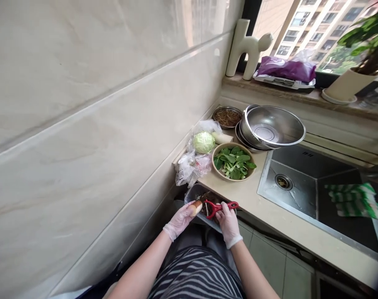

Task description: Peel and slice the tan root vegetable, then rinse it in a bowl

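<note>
Rounded brown-and-cream vegetable piece (196, 207) was in the left hand (179, 220), which wore a thin translucent glove and had its fingers clamped on the piece, above a grey plastic bin (192, 192) beside the edge of the smooth cream tabletop (243, 195). The right hand (228, 224), gloved likewise, had its fingers closed around the handle of a red Y-shaped peeler (212, 208); its forked head stood just beside the vegetable piece, and whether the two touched could not be told. Dark scraps lay in the bin, too shaded to make out. On the tabletop, a round beige basket (234, 179) held loose green leafy vegetables (232, 160). Near it lay a pale green round cabbage (204, 142) amid crumpled clear plastic bags (185, 168). Behind the basket stood a shiny perforated steel colander (280, 118), near a dark steel sink (296, 199) with a green-and-white striped cloth (357, 200) at its right.
</note>
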Tool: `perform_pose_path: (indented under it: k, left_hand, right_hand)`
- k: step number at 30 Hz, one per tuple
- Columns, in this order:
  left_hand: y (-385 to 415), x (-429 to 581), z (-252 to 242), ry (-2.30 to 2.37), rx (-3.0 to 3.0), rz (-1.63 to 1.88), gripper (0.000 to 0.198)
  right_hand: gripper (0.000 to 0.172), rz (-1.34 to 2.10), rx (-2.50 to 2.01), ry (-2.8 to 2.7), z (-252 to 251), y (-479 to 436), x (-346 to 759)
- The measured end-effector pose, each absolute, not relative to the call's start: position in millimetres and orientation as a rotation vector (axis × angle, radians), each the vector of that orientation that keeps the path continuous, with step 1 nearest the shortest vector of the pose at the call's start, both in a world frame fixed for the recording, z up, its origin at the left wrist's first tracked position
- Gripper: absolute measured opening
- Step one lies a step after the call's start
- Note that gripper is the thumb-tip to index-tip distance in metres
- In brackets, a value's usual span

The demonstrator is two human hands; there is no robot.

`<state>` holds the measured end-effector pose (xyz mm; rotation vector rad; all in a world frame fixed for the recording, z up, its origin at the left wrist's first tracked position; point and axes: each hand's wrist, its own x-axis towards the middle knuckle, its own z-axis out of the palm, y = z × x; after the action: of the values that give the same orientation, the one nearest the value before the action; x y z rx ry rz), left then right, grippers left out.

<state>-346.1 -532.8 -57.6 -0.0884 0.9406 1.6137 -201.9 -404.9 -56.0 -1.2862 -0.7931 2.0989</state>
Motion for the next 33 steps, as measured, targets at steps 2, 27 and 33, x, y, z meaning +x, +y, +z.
perform_pose_path:
  k: [2, 27, 33]
  left_hand:
    - [-530, -349, -54, 0.912, -0.026, 1.579, 0.061]
    - [-549, -379, -53, 0.963, 0.122, 1.559, 0.063]
    - [-538, -379, -64, 1.049, 0.168, 1.546, 0.06]
  right_hand:
    - [0.033, 2.153, -1.231, -0.708, -42, -407, -211]
    - [0.039, 1.877, -1.249, -0.954, -60, -402, -243]
    - [0.035, 2.112, -1.124, -0.875, -39, -400, -247]
